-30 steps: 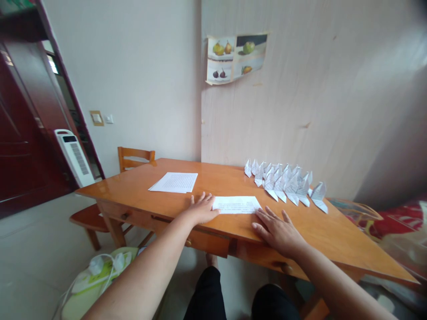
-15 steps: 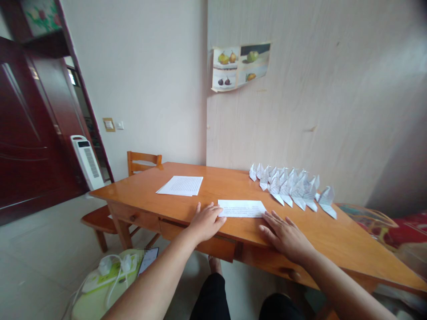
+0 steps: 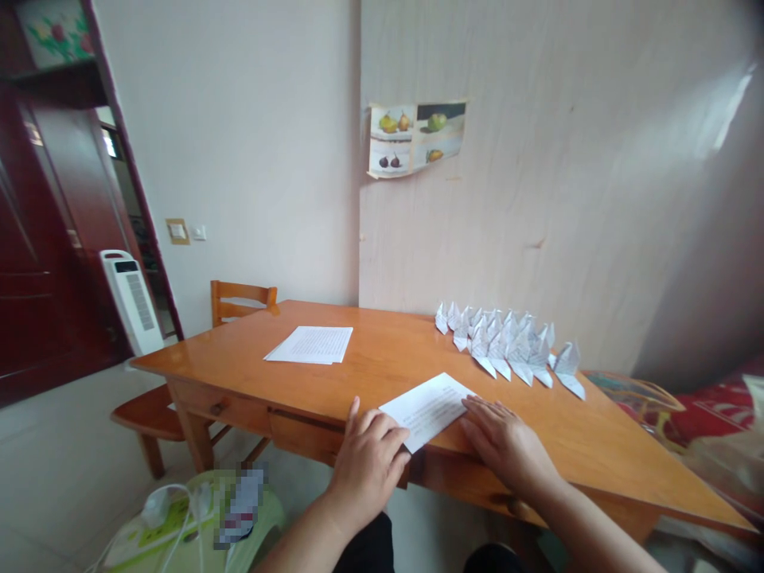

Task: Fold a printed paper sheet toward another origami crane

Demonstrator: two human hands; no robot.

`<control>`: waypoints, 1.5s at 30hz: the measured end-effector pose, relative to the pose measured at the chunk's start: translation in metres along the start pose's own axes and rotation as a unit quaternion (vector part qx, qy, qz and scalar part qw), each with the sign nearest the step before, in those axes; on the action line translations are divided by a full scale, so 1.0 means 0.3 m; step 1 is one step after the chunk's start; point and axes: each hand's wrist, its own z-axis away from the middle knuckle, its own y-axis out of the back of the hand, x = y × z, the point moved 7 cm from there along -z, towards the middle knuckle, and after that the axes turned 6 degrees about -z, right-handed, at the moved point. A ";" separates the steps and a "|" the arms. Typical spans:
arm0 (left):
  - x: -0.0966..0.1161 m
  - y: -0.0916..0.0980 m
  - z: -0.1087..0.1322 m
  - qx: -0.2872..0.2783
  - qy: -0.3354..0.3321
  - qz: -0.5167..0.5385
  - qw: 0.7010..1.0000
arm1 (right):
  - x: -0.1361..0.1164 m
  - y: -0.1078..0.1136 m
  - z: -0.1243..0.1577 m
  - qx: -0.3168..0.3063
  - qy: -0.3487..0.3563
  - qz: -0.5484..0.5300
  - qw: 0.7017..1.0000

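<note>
A folded sheet of printed paper (image 3: 426, 412) sits at an angle at the near edge of the table, one corner reaching over that edge. My left hand (image 3: 371, 452) grips its left side, the index finger raised and the thumb low by the near corner. At the right corner, my right hand (image 3: 507, 438) has its fingers closed on the paper, with the thumb mostly hidden. Farther right stand several folded paper pieces (image 3: 507, 342) with upright points, grouped in rows. To the left lies a stack of printed sheets (image 3: 313, 344).
The wooden table (image 3: 382, 330) has drawers below its near edge and stands against the wall. A chair (image 3: 242, 298) is at its far left. Low at the left, a green stool (image 3: 271, 509) bears a power strip (image 3: 161, 529) with cables.
The folded paper has turned from lying square to slanting and has come nearer the table's edge. Both hands have gone from resting flat beside it to gripping it. The view has shifted slightly.
</note>
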 end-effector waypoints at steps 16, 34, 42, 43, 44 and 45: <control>0.096 0.013 -0.013 0.080 -0.012 0.052 0.995 | -0.184 -0.036 0.073 0.014 0.064 0.012 0.998; -0.034 -0.117 0.071 0.072 0.373 0.533 0.756 | -0.142 0.040 0.172 0.103 0.041 -0.224 0.968; -0.041 -0.105 0.070 0.111 0.225 0.362 0.898 | -0.113 0.046 0.189 0.118 0.012 -0.271 0.955; -0.025 -0.092 0.066 0.115 0.187 0.320 0.922 | -0.109 0.043 0.190 0.114 0.007 -0.272 0.956; -0.008 -0.081 0.061 0.114 0.151 0.285 0.940 | -0.105 0.040 0.190 0.111 0.002 -0.272 0.956; 0.009 -0.072 0.056 0.112 0.120 0.258 0.952 | -0.102 0.036 0.190 0.108 -0.002 -0.274 0.956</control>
